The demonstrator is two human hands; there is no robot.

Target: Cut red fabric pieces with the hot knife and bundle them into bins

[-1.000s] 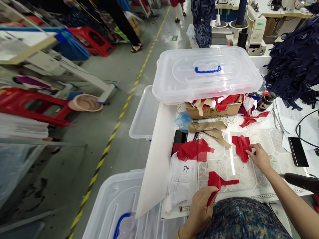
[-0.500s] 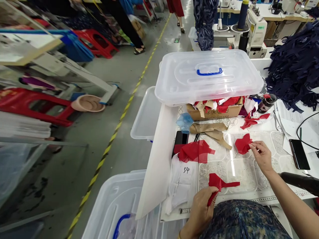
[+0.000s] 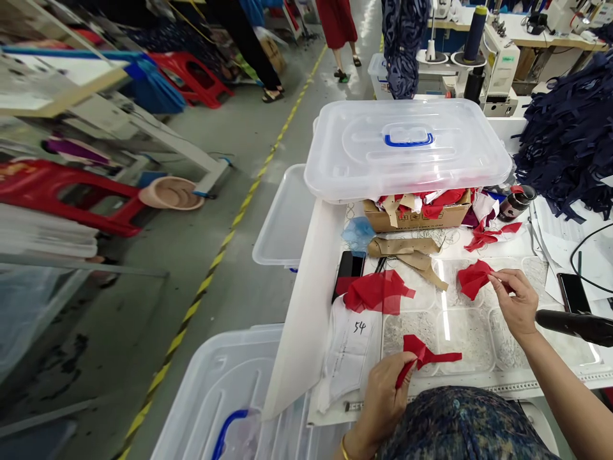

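My left hand [image 3: 384,397], low at the table's front edge, pinches a red fabric piece [image 3: 420,352] whose narrow strip points right. Farther right and higher, my right hand [image 3: 517,300] is closed on the edge of another red fabric piece [image 3: 474,278], which spreads out to the left of the fingertips. Between and left of them, a larger red fabric piece [image 3: 376,292] lies partly over white pieces [image 3: 349,345] marked 54 and over a dark phone. Beyond it rest brown paper patterns [image 3: 407,249].
A lidded clear plastic box [image 3: 407,150] stands above a cardboard box [image 3: 416,218] of scraps. At right are a black phone [image 3: 575,294], a dark rod-like arm [image 3: 575,324], papers and navy fabric strips [image 3: 569,134]. More clear boxes [image 3: 225,377] sit on the floor at left.
My right hand has shifted slightly right with its red fabric piece, which has turned a little. My left hand has barely moved. In the background, a walking person's legs have changed position.
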